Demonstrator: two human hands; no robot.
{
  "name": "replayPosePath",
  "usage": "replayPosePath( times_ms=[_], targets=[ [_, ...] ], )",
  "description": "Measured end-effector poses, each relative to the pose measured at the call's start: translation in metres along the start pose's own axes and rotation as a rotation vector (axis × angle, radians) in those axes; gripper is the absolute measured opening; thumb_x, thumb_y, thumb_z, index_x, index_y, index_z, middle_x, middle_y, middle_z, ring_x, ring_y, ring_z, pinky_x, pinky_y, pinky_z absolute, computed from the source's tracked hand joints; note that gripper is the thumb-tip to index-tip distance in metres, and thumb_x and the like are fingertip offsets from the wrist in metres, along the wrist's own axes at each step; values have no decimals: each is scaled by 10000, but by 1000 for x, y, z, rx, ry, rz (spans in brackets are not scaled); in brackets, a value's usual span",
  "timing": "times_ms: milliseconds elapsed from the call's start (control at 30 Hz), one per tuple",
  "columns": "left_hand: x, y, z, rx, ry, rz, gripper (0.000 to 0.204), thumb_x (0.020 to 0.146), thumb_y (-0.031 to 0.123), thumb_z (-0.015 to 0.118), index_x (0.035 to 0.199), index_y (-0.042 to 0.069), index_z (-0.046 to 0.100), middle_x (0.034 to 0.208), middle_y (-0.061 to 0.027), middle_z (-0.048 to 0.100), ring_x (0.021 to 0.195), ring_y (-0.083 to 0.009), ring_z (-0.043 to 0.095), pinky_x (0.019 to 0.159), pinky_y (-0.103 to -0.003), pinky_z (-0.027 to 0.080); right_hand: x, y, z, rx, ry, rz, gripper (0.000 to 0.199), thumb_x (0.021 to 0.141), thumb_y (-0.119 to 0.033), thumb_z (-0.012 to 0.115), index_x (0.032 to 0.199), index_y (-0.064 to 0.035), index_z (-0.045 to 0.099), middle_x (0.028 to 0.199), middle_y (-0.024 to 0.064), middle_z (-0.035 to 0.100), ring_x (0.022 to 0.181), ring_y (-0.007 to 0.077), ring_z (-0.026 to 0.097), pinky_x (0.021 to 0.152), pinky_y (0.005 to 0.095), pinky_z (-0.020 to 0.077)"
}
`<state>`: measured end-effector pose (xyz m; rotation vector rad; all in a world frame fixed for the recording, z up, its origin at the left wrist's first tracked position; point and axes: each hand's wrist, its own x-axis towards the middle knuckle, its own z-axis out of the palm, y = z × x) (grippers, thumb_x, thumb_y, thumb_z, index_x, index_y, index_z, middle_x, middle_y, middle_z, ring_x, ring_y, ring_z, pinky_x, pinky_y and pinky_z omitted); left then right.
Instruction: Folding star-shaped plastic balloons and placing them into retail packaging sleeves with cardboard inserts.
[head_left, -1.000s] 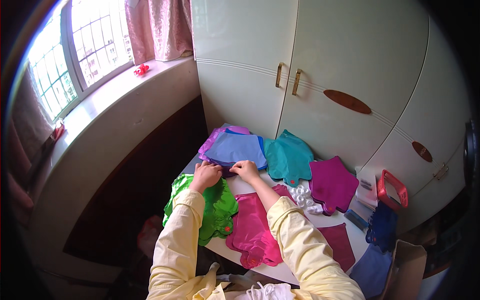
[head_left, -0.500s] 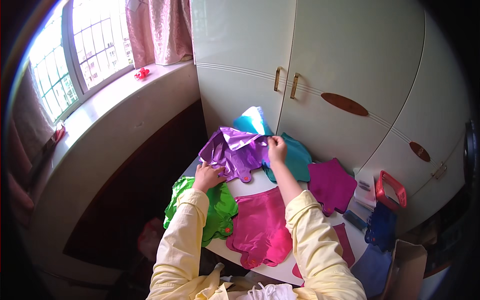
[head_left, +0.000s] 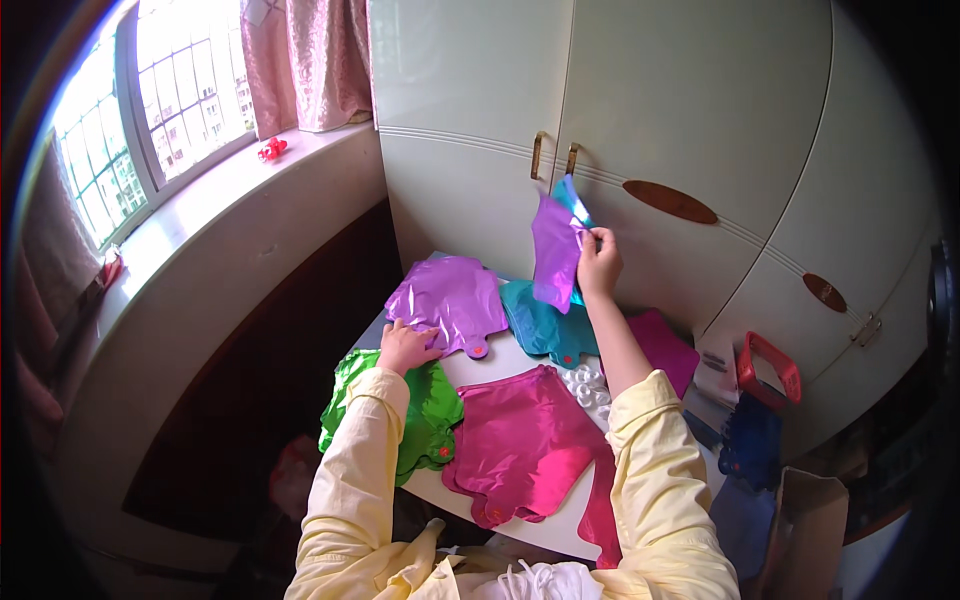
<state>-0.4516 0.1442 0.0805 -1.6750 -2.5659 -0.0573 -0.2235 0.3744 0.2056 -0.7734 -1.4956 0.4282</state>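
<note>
My left hand [head_left: 408,346] lies with its fingers stretched out on the near left edge of a flat purple foil balloon [head_left: 450,300]. My right hand [head_left: 599,264] is raised over the far side of the table, pinching a limp foil balloon [head_left: 555,255], purple on one face with shiny blue showing behind it. Beneath it, a teal foil balloon [head_left: 545,325] rests on the table, partly covered by the hanging one. Nearer me are a crumpled green foil balloon [head_left: 430,405] and a pink stack of foil balloons [head_left: 520,440].
White ring-like pieces [head_left: 585,388] lie beside my right forearm. A magenta balloon [head_left: 665,352], a red basket [head_left: 770,368], dark blue foil [head_left: 750,440] and a cardboard box [head_left: 808,530] stand to the right. Cabinet doors [head_left: 690,110] rise behind the table [head_left: 490,372].
My right hand has risen up and to the right, lifting the purple and blue foil off the pile. The purple balloon under my left hand now lies flat.
</note>
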Motion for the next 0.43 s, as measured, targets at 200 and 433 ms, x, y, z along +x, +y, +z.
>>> replayPosePath(
  times_ms=[200,433],
  targets=[
    [-7,-1,-10,-112,-37,-72,603,754,602,583,1258,271,578,1071,-97,660,1172,-300,471,945,-416,346,-35,-30,5,41,-216,-339,77,867,-121,563,906,-56,565,870,156,622,758,382,607,657,452,477],
    [-55,-32,-43,-1127,-369,-60,671,797,564,612,1295,122,537,1178,-167,617,1256,-349,444,995,-464,380,-155,-77,19,-234,-658,-877,148,860,-140,554,1002,-131,597,907,95,634,771,265,675,659,365,550]
  ],
)
